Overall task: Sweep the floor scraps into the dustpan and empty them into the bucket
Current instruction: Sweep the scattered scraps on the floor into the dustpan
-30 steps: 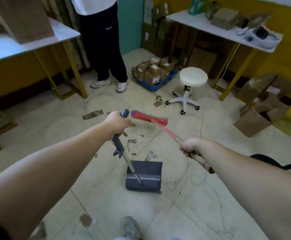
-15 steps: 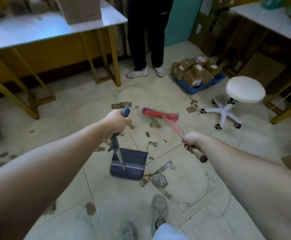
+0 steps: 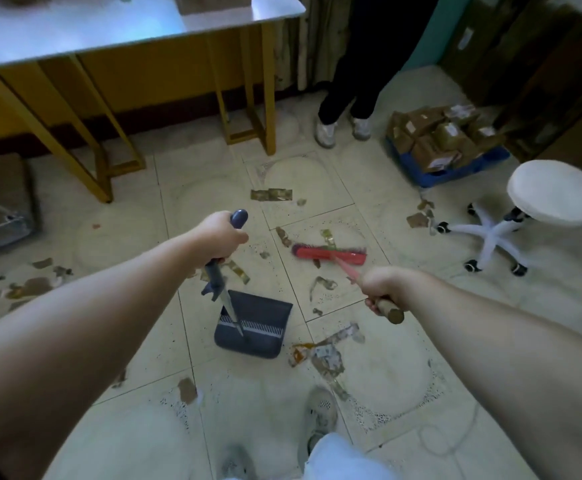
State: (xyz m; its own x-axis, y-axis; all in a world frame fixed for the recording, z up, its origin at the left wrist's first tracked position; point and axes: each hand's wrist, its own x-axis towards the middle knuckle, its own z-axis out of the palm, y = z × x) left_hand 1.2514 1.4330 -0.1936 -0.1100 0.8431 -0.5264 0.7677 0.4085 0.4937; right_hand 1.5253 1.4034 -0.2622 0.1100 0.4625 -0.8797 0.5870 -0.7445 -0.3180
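While the left hand [image 3: 218,239] grips the dustpan [image 3: 265,313] and the right hand [image 3: 383,289] the broom [image 3: 329,254], scraps [image 3: 324,284] lie beyond the dustpan. Short strokes toward its lip seem best.

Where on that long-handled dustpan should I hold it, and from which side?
Grip the handle top of the dustpan, coming from the near side, as the left hand does. The handle rises steeply from the pan's back, so a hold there probably keeps the open mouth facing the broom and your arm out of the sweep.
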